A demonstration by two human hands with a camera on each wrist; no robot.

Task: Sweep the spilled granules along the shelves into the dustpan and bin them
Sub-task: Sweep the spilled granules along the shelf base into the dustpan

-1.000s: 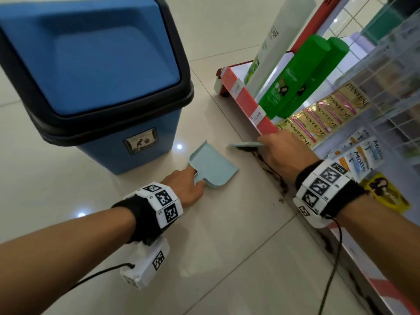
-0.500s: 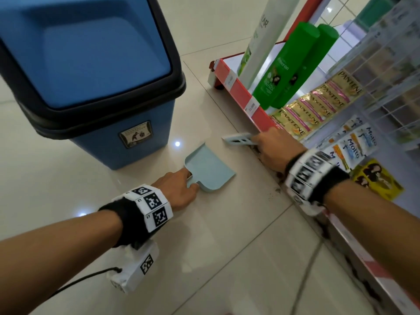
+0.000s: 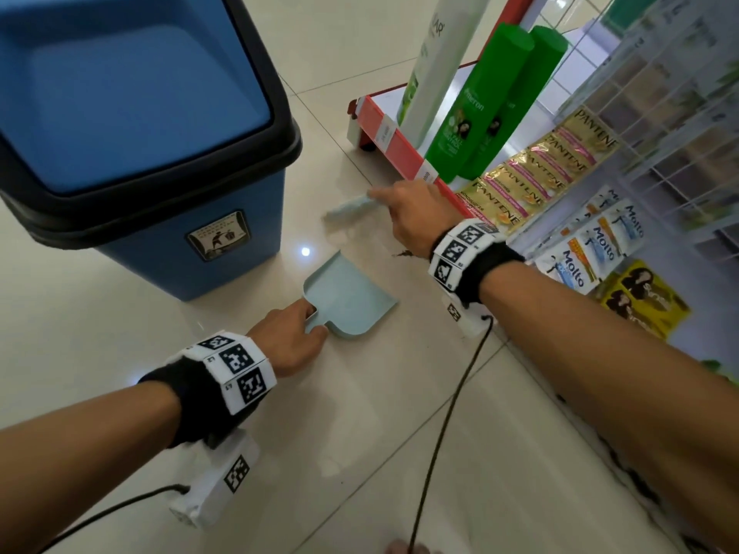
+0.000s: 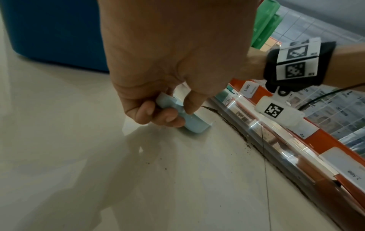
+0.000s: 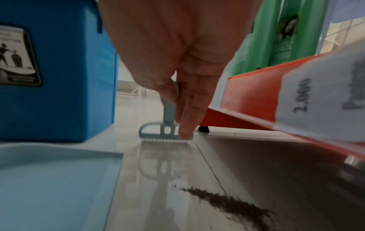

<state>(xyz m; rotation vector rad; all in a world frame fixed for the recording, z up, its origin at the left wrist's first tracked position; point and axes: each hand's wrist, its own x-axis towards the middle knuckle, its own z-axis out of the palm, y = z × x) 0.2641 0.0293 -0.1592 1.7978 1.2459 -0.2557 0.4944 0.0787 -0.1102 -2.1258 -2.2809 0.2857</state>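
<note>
A pale blue dustpan (image 3: 352, 297) lies flat on the tiled floor, its open edge toward the shelf. My left hand (image 3: 294, 339) grips its short handle (image 4: 168, 104). My right hand (image 3: 408, 217) holds a small pale blue brush (image 3: 348, 207), bristles down on the floor (image 5: 166, 134), beyond the dustpan (image 5: 59, 179). Dark brown granules (image 5: 231, 203) lie in a streak on the floor between brush and wrist, and run on along the foot of the shelf (image 4: 242, 137). The blue bin (image 3: 132, 125) with a black rim and swing lid stands just left of the dustpan.
The red-edged bottom shelf (image 3: 400, 149) at right carries green shampoo bottles (image 3: 480, 105), gold sachet strips (image 3: 536, 173) and other sachets. A white wire rack (image 3: 660, 133) rises above. A cable (image 3: 444, 425) hangs from my right wrist across the floor tiles.
My right hand has swung the brush left, away from the shelf foot and out over the floor beyond the dustpan. The left hand still holds the dustpan handle in place.
</note>
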